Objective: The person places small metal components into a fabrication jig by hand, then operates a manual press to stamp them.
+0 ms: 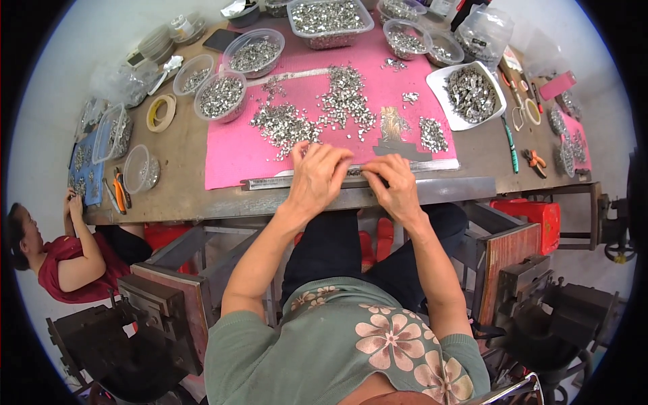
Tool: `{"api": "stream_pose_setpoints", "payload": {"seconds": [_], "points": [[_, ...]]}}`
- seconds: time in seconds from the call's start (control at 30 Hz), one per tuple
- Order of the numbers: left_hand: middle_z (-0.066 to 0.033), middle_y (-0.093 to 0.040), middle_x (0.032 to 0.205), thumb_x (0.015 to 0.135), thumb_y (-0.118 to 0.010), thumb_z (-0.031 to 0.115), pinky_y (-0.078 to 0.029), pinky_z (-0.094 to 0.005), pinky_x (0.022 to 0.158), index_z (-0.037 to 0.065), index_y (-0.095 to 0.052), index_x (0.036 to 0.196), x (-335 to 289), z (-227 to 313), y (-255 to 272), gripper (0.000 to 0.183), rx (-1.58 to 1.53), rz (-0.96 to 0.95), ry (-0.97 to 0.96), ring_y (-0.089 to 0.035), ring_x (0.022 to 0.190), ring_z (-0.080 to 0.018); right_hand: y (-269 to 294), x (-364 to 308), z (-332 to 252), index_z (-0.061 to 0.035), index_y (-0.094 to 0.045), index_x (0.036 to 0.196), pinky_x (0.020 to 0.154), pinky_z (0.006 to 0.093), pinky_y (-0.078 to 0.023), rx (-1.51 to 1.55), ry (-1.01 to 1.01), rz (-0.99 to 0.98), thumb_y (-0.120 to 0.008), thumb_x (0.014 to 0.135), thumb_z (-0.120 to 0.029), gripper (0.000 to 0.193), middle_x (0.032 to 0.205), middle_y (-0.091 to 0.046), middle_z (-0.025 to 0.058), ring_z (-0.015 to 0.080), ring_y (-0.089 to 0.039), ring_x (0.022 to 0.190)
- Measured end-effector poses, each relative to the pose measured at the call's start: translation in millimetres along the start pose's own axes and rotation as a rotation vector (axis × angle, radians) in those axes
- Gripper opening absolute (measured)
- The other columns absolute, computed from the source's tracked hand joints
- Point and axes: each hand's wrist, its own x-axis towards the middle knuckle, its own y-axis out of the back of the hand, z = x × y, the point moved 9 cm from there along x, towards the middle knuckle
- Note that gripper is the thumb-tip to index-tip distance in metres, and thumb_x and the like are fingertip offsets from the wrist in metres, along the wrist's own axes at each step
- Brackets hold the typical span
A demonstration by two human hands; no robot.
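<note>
Across a pink mat on a crowded table, piles of loose silver metal pieces, with a flat gray plate just beyond the right hand. Along the far side, clear plastic tubs full of similar pieces; to the right, a heaped white tray, near a turquoise-handled tool and orange-handled pliers. To the left, a roll of tape, and past it, beside a blue mat, a co-worker in dark red. At the table's near edge, a narrow metal strip, partly hidden by the right hand and the left hand, with small pieces showing between the two. Forearms angled inward from below, wrists apart, knuckles up, fingers close together over the strip. Right grip narrow, thumb near forefinger; left grip curled, thumb hard to make out; impossible to tell of any piece held in either.
</note>
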Motion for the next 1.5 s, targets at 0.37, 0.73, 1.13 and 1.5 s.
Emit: {"api": "stream_pose_setpoints", "payload": {"seconds": [0.37, 0.73, 1.13, 1.5], "points": [[-0.0020, -0.063, 0.089, 0.089, -0.072, 0.017, -0.033, -0.0528, 0.101, 0.017, -0.073, 0.099, 49, -34, -25, 0.010, 0.266, -0.046, -0.120, -0.059, 0.096, -0.0235, -25, 42, 35, -0.0062, -0.070, 0.085, 0.081, 0.0427, -0.042, -0.314, -0.088, -0.047, -0.078, 0.081, -0.013, 0.011, 0.086, -0.062, 0.0091, 0.0284, -0.059, 0.087], [-0.0032, -0.063, 0.090, 0.085, -0.074, 0.017, -0.033, -0.0555, 0.101, 0.012, -0.071, 0.092, 46, -27, -22, 0.009, 0.244, -0.052, -0.172, -0.060, 0.096, -0.0237, -4, 28, 13, -0.0053, -0.066, 0.087, 0.080, 0.0414, -0.043, -0.122, -0.005, -0.112, -0.074, 0.082, -0.007, 0.010, 0.085, -0.059, 0.0093, 0.0289, -0.059, 0.084], [-0.0028, -0.062, 0.089, 0.085, -0.074, 0.014, -0.032, -0.0564, 0.103, 0.012, -0.071, 0.090, 36, -19, -11, 0.006, 0.194, -0.013, -0.147, -0.060, 0.096, -0.0229, 4, 9, -3, -0.0049, -0.068, 0.090, 0.076, 0.0399, -0.045, -0.056, 0.060, -0.118, -0.074, 0.083, -0.003, 0.009, 0.086, -0.061, 0.0086, 0.0285, -0.060, 0.083], [-0.0013, -0.061, 0.085, 0.085, -0.076, 0.014, -0.031, -0.0501, 0.105, 0.011, -0.069, 0.092, 7, 24, -19, 0.010, 0.033, -0.043, -0.121, -0.060, 0.089, -0.0213, -35, 60, 45, -0.0040, -0.068, 0.093, 0.081, 0.0438, -0.045, -0.182, 0.054, -0.132, -0.073, 0.085, -0.010, 0.011, 0.089, -0.059, 0.0110, 0.0320, -0.059, 0.090]]}}
